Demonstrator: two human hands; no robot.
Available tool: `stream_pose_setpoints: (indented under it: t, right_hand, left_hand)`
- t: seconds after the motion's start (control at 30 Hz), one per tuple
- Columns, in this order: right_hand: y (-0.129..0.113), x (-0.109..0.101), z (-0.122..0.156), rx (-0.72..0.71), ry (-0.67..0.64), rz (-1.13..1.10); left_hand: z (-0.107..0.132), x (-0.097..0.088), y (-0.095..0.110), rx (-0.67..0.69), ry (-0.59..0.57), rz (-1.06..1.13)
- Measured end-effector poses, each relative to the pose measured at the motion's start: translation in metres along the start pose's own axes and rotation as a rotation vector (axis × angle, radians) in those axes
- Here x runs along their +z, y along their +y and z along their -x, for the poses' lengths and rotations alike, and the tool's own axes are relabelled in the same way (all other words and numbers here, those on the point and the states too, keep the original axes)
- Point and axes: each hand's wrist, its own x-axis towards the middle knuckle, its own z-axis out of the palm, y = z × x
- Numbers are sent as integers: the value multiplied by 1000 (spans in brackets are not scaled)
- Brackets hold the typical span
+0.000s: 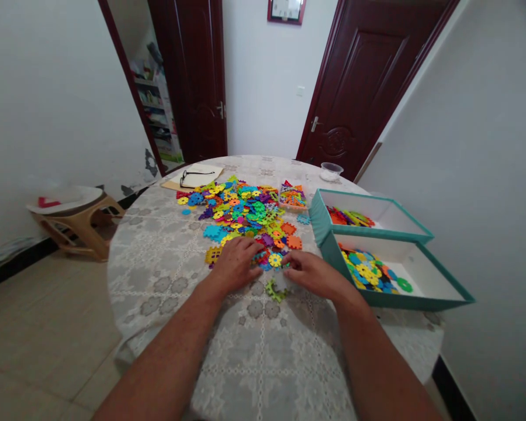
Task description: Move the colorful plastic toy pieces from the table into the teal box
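A heap of colourful plastic building pieces (241,213), flower-shaped discs and notched squares, lies across the middle of the round table. My left hand (236,264) rests at the heap's front edge, fingers bent and apart over a few red and blue pieces. Facing it, my right hand (309,272) has its fingers curled with thumb and forefinger close together; whether a small piece is between them is too small to make out. Between the hands lies a yellow flower disc (275,260). Just in front of them is a lime-green notched curved piece (275,290).
Two teal-rimmed boxes stand at the right; the nearer box (447,275) holds discs, the farther box (394,213) long pieces. A small tray (293,206) of orange pieces sits behind the heap. Glasses (195,174) lie on paper at the back left, a clear bowl (332,171) at the back right.
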Motion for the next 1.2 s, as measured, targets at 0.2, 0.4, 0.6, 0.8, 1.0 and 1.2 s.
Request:
stream_pose_setpoints:
  t: [0.2,0.4,0.6,0.8,1.0,1.2]
  right_hand:
    - [-9,16,4,100,-112,202]
    - [-5,20,0,97,-164,147]
    - [-6,22,2,4,-134,174]
    - [-6,24,0,18,-136,153]
    - [-1,25,-1,-35,-102,152]
    - [-1,17,-11,3,200,-99]
  left_hand:
    - [-3,4,-10,-51,5,-29]
    - [-8,7,-18,-101,171,-40]
    - [-8,7,-22,-123,380,4]
    - [-10,6,-18,-249,349,153]
    - [-10,-14,-7,-497,326,461]
    - [-10,-20,-2,-514,143,690]
